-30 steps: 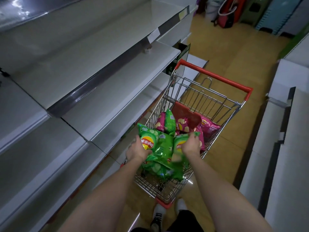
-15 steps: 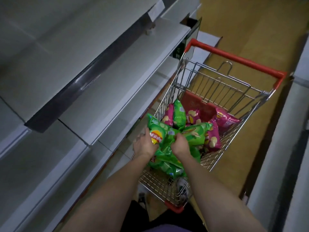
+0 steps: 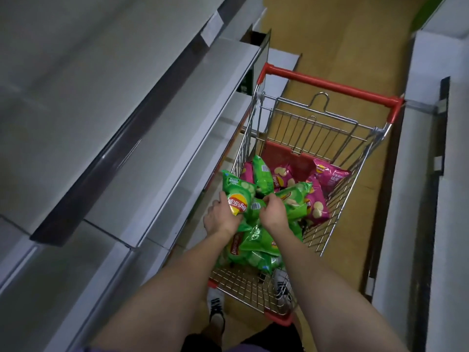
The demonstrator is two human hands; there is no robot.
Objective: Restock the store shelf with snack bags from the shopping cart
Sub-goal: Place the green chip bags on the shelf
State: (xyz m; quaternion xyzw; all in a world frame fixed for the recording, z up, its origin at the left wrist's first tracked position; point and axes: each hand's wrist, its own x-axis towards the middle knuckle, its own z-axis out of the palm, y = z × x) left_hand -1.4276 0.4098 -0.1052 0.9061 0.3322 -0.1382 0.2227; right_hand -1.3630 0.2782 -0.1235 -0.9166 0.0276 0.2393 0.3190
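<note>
A wire shopping cart [image 3: 317,128] with a red handle stands beside the grey store shelves [image 3: 142,138]. Several green and pink snack bags lie in its basket. My left hand [image 3: 219,217] grips a green snack bag [image 3: 236,196] with a red and yellow logo, lifted at the cart's left rim. My right hand [image 3: 275,212] holds a second green bag [image 3: 294,196] just to the right, over the pile. More green bags [image 3: 256,250] hang beneath both hands. Pink bags [image 3: 327,176] rest at the far end of the basket.
The shelf boards on the left are bare, with white price tags [image 3: 212,29] on their edges. Another grey shelf unit [image 3: 431,199] lines the right side of the narrow wooden-floored aisle. My shoes [image 3: 215,311] show beneath the cart's near end.
The view has tilted down and drawn closer to the cart. Both hands have moved together, gathering the green bags above the pile.
</note>
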